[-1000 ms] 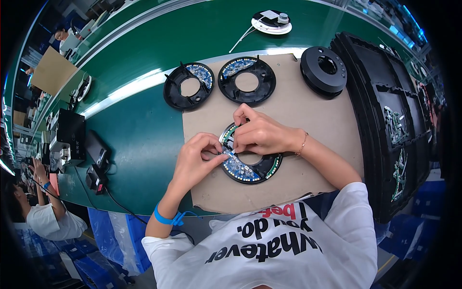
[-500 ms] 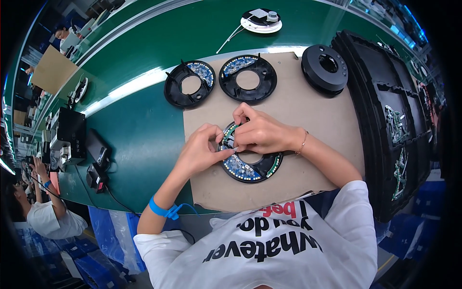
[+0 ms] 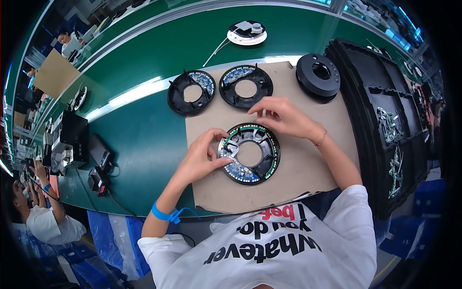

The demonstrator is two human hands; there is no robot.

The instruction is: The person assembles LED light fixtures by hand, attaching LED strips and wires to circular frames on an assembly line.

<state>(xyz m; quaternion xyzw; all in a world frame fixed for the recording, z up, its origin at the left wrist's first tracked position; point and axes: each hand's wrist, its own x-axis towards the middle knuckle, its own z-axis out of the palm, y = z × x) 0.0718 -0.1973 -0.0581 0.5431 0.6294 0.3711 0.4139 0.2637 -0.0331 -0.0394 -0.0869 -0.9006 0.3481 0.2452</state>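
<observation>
On the cardboard in front of me lies a round black ring-shaped housing point(image 3: 267, 166), with a blue circuit board point(image 3: 239, 170), green LED strips along its rim and pale wires at the left of its centre hole. My left hand point(image 3: 202, 156) grips its left side, index finger at the upper rim and thumb on the board's edge. Above the ring's upper right, my right hand point(image 3: 285, 117) is lifted off it, fingers bent and apart, with nothing visible in them.
Two similar black housings point(image 3: 186, 104) point(image 3: 246, 101) lie beyond, on and beside the cardboard sheet point(image 3: 211, 192). A thick black round cover point(image 3: 313, 86) sits at its far right, next to black trays point(image 3: 353, 115) holding circuit strips. A white disc assembly point(image 3: 246, 37) lies further back.
My right hand has let go of the ring's inner part and moved up and right, uncovering the wires. My left hand stays at the ring's left side. The whole view has shifted slightly.
</observation>
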